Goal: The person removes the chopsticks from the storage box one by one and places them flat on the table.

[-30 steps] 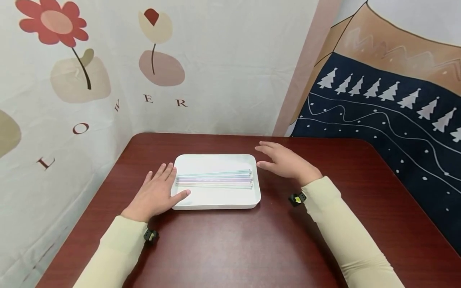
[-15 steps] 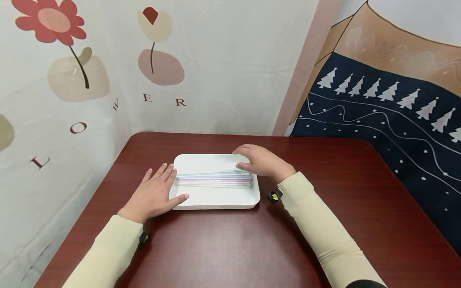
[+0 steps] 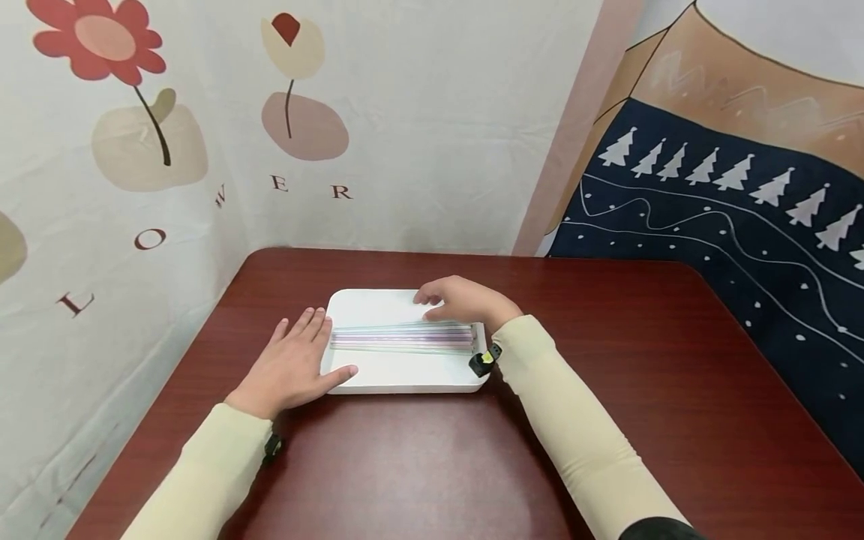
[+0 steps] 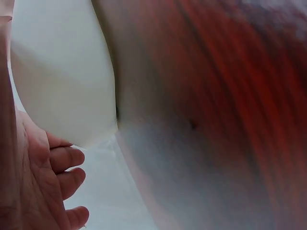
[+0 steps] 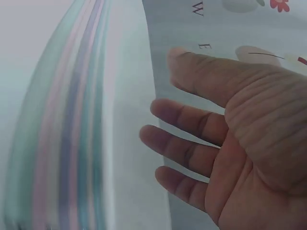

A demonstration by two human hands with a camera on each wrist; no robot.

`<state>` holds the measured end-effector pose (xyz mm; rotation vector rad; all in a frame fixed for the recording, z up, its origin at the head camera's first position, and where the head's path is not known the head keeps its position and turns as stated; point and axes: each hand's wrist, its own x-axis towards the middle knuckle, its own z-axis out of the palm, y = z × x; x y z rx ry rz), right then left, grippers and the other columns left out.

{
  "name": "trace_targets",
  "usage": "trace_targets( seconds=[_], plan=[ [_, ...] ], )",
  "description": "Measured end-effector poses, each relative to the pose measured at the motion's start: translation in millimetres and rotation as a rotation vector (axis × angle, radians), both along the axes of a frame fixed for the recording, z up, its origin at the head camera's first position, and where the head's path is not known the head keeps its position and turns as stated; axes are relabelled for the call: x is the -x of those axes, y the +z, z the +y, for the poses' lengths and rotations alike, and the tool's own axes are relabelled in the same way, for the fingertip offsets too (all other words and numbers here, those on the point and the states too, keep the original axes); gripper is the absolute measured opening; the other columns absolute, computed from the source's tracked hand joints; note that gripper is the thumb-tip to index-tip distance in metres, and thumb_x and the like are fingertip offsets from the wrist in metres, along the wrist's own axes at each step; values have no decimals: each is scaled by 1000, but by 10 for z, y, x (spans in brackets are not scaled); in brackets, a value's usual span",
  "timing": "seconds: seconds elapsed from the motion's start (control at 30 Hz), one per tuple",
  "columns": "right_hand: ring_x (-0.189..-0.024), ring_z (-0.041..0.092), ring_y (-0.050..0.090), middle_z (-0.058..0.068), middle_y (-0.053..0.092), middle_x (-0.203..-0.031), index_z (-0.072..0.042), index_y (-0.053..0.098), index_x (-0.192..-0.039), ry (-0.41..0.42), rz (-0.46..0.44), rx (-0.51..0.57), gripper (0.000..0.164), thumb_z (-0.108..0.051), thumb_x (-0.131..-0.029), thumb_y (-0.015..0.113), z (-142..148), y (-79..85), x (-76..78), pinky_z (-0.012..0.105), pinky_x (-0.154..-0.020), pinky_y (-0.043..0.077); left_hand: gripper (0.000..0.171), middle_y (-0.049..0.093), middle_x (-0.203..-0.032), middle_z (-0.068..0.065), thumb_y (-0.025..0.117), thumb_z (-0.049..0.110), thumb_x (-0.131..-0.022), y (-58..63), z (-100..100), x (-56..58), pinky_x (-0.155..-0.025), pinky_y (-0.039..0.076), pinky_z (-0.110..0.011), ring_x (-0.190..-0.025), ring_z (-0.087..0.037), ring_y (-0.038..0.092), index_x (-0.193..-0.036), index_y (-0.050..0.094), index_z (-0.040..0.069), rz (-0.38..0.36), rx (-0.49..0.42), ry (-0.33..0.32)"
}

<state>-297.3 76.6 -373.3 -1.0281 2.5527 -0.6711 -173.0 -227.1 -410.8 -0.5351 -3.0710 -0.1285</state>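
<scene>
A shallow white tray (image 3: 405, 376) lies on the table. Across its middle runs a bundle of thin pastel sticks (image 3: 398, 338), straw-like, in green, pink and purple. My left hand (image 3: 286, 369) rests at the tray's left edge, fingers straight and thumb over the near left corner; the left wrist view shows its fingers beside the white tray wall (image 4: 62, 72). Above the tray's back right part is my right hand (image 3: 469, 301), its fingers loosely bent. In the right wrist view, nothing is between those fingers (image 5: 184, 117), and the sticks (image 5: 72, 120) lie apart from them.
The tray stands on a dark red-brown wooden table (image 3: 405, 465). A pale cloth printed with flowers (image 3: 432, 135) hangs behind and at the left. A navy cloth with white trees (image 3: 715, 225) hangs at the right.
My right hand has moved left from beside the tray to above its back right part, fingers bending a little more. The left hand stays at the tray's left edge. The sticks look unmoved.
</scene>
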Motion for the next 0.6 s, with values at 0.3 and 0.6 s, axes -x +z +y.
trace_targets(
  seconds=[0.3,0.6],
  plan=[
    [-104,9,61,-6,68,-113,-14,70,-119,32,14,87,24,-16,-95,67,-269,-220,31,23,-91,47,107,28,-157,-28,37,79,-90,-14,14,19,-115,13,-62,-146,-43,21,-149,33,-11,-1,1,5],
    [-103,9,59,-8,67,-109,-17,71,-112,-47,33,128,18,-16,-94,69,-326,-362,59,24,-90,47,107,24,-158,-27,39,78,-90,-22,11,17,-115,13,-62,-147,-43,20,-150,32,-10,7,3,-4]
  ],
)
